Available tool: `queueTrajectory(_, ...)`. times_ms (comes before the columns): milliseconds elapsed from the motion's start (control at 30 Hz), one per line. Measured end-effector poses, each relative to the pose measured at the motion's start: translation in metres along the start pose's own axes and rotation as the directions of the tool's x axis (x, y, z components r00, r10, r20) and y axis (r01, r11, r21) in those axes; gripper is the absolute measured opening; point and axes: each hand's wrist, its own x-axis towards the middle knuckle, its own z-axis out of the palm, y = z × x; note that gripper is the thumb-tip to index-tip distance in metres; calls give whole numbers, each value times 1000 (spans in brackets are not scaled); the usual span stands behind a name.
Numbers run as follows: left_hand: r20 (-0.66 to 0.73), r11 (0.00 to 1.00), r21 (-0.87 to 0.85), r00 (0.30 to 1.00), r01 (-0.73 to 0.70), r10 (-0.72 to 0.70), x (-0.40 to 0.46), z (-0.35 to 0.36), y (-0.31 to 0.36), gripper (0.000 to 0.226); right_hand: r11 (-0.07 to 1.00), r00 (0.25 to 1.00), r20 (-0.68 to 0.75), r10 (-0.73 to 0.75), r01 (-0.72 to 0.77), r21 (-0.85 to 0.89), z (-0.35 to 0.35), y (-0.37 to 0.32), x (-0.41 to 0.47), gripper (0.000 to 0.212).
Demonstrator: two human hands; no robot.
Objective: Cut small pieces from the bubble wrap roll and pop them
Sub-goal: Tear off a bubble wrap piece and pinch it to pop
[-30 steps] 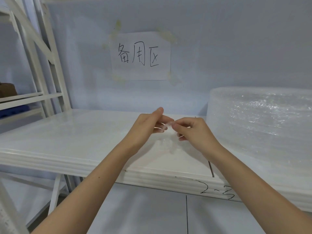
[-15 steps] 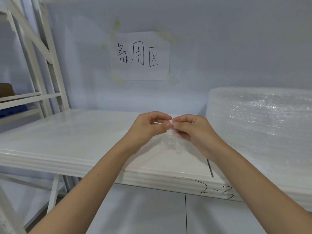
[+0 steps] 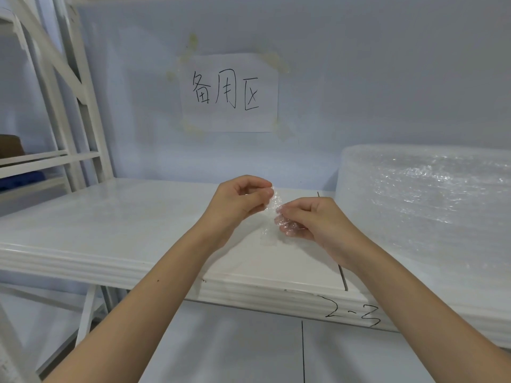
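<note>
Paper sign (image 3: pixel 229 92): a white sheet taped to the pale blue wall, carrying three large black handwritten Chinese characters, "备用区".
Shelf edge marking (image 3: pixel 352 312): "2-3", handwritten in black marker on the front lip of the white shelf (image 3: pixel 110 266), towards its right side.
Other text: nothing else readable in this view.

It looked like a storeroom: white metal shelving (image 3: pixel 83 167), a handwritten paper sign (image 3: pixel 229 92) taped to the wall, a shelf edge (image 3: pixel 249 291) marked "2-3"
</note>
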Motion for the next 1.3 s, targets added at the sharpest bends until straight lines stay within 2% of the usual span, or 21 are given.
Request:
queueTrajectory(333,0,1000,-9,1000,28,-28,-5,2,1,6,1000,999,45,21,-22,19,6,0,0,18)
queueTrajectory(567,-7,1000,-6,1000,-7,7,-2,4,1,10,999,996,78,41,-40,-12,7,0,1,21)
queueTrajectory(800,-11,997,54,998,-58,59,-1,5,-1,12,996,993,91,70,-76,56,10,-5,-1,29)
queueTrajectory(1067,-14,995,58,997,-76,77,-4,7,0,15,999,995,86,46,-48,19,11,-1,-2,12)
queueTrajectory(1167,-3,1000,-21,1000,-19,19,-4,5,-1,17,998,996,81,39,-43,43,12,0,-1,11)
queueTrajectory(1300,2,999,1,999,40,-40,-2,1,-4,20,999,997,79,23,-26,44,12,-1,-1,13)
